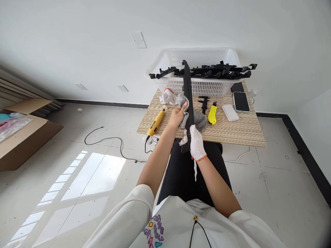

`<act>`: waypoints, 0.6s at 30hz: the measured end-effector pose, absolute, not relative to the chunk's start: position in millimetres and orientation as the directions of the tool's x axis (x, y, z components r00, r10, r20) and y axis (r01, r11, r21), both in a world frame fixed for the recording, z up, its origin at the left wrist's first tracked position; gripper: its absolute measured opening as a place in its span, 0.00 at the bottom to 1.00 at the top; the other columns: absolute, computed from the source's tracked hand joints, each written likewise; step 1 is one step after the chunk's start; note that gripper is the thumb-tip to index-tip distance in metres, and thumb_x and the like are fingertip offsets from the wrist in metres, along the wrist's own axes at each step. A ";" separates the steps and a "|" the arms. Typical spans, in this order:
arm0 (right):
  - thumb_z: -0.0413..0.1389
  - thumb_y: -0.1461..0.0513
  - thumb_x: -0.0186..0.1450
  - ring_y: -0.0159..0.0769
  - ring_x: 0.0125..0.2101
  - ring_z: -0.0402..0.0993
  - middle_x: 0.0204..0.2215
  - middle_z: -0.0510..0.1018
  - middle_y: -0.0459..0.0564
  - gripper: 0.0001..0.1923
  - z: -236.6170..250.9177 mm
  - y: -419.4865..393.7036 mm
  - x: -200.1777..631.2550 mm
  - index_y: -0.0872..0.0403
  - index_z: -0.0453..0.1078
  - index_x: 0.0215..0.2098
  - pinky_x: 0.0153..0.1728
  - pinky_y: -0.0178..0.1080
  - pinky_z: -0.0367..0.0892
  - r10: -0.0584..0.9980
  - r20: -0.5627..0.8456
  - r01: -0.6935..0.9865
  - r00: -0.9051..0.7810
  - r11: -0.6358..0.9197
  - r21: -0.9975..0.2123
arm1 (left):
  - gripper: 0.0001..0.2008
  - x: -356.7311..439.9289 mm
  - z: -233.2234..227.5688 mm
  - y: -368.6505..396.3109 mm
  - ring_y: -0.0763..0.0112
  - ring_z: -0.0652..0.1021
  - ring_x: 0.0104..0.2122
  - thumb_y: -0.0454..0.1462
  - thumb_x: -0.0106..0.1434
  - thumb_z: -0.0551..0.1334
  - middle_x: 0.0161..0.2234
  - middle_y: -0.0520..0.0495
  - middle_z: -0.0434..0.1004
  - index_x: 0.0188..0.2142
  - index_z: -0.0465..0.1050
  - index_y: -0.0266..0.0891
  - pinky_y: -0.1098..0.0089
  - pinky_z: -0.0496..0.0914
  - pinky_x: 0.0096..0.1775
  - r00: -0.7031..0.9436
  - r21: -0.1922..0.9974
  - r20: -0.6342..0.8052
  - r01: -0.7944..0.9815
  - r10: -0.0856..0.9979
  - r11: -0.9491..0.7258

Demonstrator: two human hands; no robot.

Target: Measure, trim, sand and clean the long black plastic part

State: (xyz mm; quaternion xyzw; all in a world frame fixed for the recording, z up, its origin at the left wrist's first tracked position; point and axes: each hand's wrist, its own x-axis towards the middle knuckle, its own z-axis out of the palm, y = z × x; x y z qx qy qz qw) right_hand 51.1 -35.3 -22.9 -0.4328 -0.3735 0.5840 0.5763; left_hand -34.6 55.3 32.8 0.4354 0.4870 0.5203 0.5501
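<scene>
A long black plastic strip point(188, 93) stands out in front of me, its far end overlapping the basket and its near end above my lap. My bare left hand point(178, 115) is closed on a grey cloth point(183, 100), pressed against the strip's left side. More of the grey cloth point(199, 120) shows to the right of the strip. In a white knit glove with an orange cuff, my right hand point(197, 144) grips the near part of the strip. White ragged scraps point(183, 138) hang by the strip and below the glove.
Several black plastic parts point(214, 71) lie across a white basket point(204, 86) on the wooden table point(243, 132). Around the front lie a white glove point(168, 97), yellow corded tool point(156, 123), black caliper point(204, 105), yellow utility knife point(212, 113), white packet point(230, 112) and phone point(241, 101). A cable point(120, 143) trails over the floor.
</scene>
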 end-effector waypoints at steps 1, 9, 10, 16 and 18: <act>0.49 0.37 0.65 0.37 0.30 0.79 0.26 0.78 0.49 0.28 -18.2 -36.6 49.8 0.52 0.68 0.33 0.33 0.40 0.77 0.991 -0.130 -0.467 -0.010 -0.120 -0.876 | 0.18 -35.0 31.4 54.7 0.69 0.78 0.26 0.50 0.62 0.65 0.21 0.51 0.74 0.27 0.74 0.38 0.69 0.73 0.34 -0.004 0.976 -0.110 -0.192 0.994 0.107; 0.56 0.37 0.61 0.34 0.25 0.76 0.18 0.71 0.42 0.26 -24.8 -35.7 50.0 0.51 0.68 0.33 0.28 0.36 0.73 0.982 -0.187 -0.552 0.006 -0.152 -0.820 | 0.14 -44.3 29.7 43.0 0.64 0.82 0.33 0.42 0.52 0.74 0.24 0.51 0.79 0.31 0.75 0.37 0.68 0.76 0.37 0.126 0.913 -0.145 -0.366 0.981 0.182; 0.55 0.37 0.61 0.35 0.26 0.76 0.18 0.71 0.42 0.26 -27.7 -35.2 50.4 0.51 0.68 0.32 0.29 0.37 0.74 0.983 -0.185 -0.538 0.005 -0.154 -0.829 | 0.14 -47.7 29.2 40.4 0.64 0.82 0.34 0.41 0.51 0.74 0.25 0.51 0.79 0.33 0.75 0.37 0.68 0.76 0.38 0.152 0.907 -0.158 -0.369 0.976 0.205; 0.56 0.39 0.62 0.38 0.39 0.80 0.26 0.78 0.47 0.25 -31.0 -31.5 52.0 0.51 0.71 0.33 0.43 0.40 0.76 0.991 -0.105 -0.449 0.083 -0.057 -0.891 | 0.20 -53.6 27.1 21.9 0.67 0.82 0.29 0.40 0.46 0.77 0.28 0.51 0.81 0.36 0.75 0.39 0.70 0.76 0.33 0.240 0.892 -0.261 -0.310 0.935 0.329; 0.56 0.40 0.62 0.38 0.48 0.77 0.35 0.81 0.48 0.24 -30.9 -29.3 52.9 0.50 0.73 0.36 0.54 0.41 0.71 0.991 -0.040 -0.401 0.129 0.016 -0.916 | 0.20 -46.2 28.7 16.5 0.67 0.82 0.30 0.44 0.47 0.77 0.29 0.50 0.82 0.36 0.76 0.38 0.70 0.76 0.35 0.221 0.906 -0.235 -0.303 0.947 0.295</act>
